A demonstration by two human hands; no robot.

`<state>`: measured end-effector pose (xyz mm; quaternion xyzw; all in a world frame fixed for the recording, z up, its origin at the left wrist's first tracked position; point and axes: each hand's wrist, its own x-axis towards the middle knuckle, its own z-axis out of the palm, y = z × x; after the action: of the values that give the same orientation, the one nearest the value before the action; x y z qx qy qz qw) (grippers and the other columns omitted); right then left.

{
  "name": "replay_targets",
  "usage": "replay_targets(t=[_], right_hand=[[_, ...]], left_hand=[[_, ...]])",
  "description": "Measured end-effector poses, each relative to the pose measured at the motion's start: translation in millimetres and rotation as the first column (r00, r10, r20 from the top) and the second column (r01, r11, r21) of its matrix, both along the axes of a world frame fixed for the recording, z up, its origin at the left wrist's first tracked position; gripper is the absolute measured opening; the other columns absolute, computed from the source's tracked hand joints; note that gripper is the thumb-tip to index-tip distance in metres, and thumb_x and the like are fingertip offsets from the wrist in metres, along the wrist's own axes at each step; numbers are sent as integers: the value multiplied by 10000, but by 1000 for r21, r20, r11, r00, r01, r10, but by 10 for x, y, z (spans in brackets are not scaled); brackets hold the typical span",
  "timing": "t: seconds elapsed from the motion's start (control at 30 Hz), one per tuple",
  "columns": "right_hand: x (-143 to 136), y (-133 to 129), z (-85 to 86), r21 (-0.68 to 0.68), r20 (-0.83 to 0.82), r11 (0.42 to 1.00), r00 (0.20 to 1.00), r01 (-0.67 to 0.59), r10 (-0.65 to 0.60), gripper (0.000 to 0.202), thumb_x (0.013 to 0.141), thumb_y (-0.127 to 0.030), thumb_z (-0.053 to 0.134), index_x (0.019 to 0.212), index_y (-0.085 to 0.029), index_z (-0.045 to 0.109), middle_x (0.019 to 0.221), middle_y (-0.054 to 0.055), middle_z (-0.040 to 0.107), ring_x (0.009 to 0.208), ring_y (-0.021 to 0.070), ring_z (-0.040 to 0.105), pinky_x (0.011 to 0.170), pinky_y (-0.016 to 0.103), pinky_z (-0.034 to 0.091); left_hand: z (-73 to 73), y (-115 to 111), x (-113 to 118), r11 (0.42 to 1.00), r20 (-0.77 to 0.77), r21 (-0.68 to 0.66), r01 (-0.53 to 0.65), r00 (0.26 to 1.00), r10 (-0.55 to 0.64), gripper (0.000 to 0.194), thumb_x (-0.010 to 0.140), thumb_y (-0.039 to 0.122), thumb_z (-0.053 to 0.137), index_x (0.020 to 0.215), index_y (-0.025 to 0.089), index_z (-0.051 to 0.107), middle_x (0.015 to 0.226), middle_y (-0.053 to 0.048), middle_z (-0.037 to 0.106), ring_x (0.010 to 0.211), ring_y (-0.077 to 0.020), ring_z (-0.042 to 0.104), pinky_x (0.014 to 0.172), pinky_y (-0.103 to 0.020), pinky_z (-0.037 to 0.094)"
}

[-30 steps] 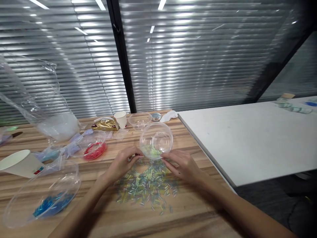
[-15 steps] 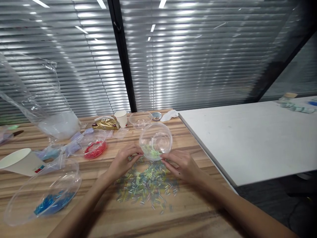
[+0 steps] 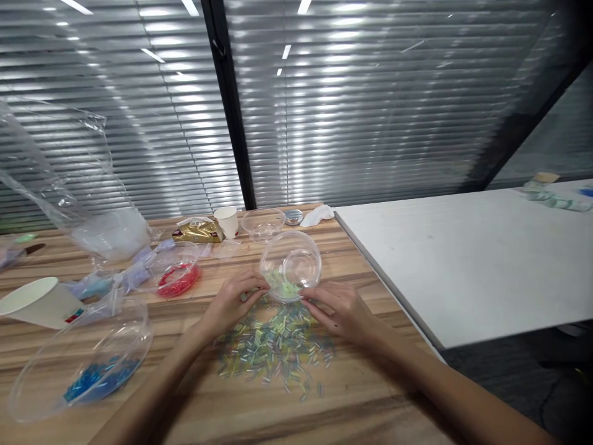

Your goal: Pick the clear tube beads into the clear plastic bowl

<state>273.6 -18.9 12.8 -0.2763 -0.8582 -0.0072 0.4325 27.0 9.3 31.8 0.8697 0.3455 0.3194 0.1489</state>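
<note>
A clear plastic bowl (image 3: 302,262) tilts toward me above the wooden table, with pale yellow-green tube beads (image 3: 285,286) gathered at its lower edge. My left hand (image 3: 238,300) is closed, finger and thumb pinching the bowl's near rim on the left. On the right of that rim my right hand (image 3: 343,309) is closed in the same way. Loose tube beads (image 3: 278,343), yellow-green and bluish, lie scattered in a pile on the tabletop just below the bowl and between my wrists.
To the left are a bowl with blue beads (image 3: 99,378), a bowl with red beads (image 3: 178,279) and a tilted paper cup (image 3: 44,303). Behind stand a gold packet (image 3: 197,230), a paper cup (image 3: 227,221) and another clear bowl (image 3: 263,222). A white table (image 3: 463,266) adjoins at right.
Hardly anything differs. The bowl and both hands keep nearly the same place, and the beads in the bowl look slightly shifted.
</note>
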Motion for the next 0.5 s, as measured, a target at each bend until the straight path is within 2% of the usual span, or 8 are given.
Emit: replay_targets(t=[0.3,0.5], right_hand=[[-11,6,5,-32,0,999,1000,-6,6,116,884,-144,514,934,-133,618,770,53,680,657,151,627,590,247,465],[2,7,10,-8,7,1000,1000,-13,13,114,881,-141,519,940,-125,616,754,52,673,645,149,620,584,243,456]], left_hand=[[-6,6,-2,1000,-5,25,4,1000,-4,107,860,156,535,885,170,639,863,-38,665,829,-146,604,756,-265,475],[-30,12,-8,1000,-5,15,6,1000,-6,106,864,160,532,888,171,635,859,-38,661,824,-145,599,750,-264,471]])
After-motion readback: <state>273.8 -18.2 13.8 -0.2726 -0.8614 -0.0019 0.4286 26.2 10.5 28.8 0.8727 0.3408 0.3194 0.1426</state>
